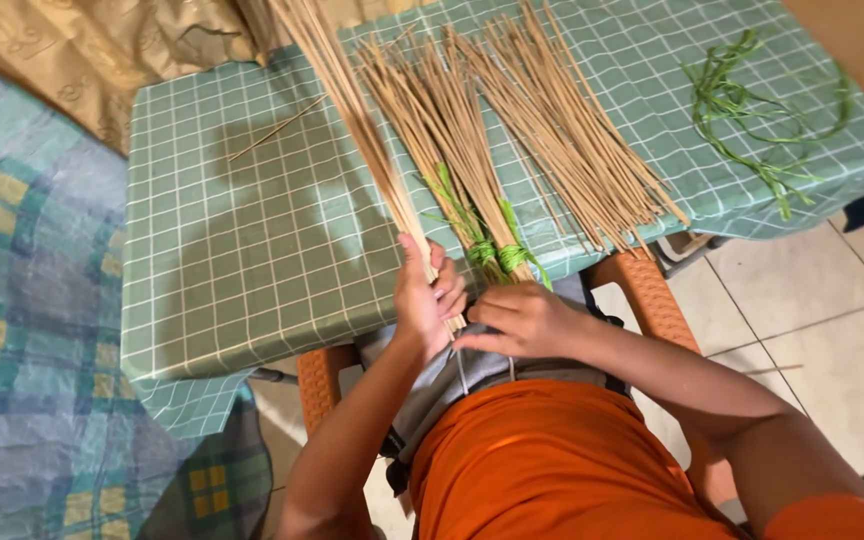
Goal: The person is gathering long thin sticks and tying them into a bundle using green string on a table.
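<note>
- The left hand (420, 300) is closed round the butt end of a stick bundle (347, 110), which runs from the table edge up and away across the green checked table (232, 250), left of the tied bundle (452, 140).
- The right hand (524, 318) sits just right of the left, fingers curled and touching the bundle's butt; whether it pinches anything I cannot tell.
- The step looks like evening up and gripping the butts: it would go best with the left grip kept tight and low, the ends tapped level, and no stray stick let slide out.
- The tied bundle, bound with a green strip (497, 255), lies just right of the held one; loose sticks (572, 140) lie further right, and spare green strips (752, 110) at the far right of the table.
- One lone stick (277, 128) lies left of the held bundle.
- Hidden: the butt ends inside the hands, the bundle tops cut off by the frame, and any strip under the fingers.
</note>
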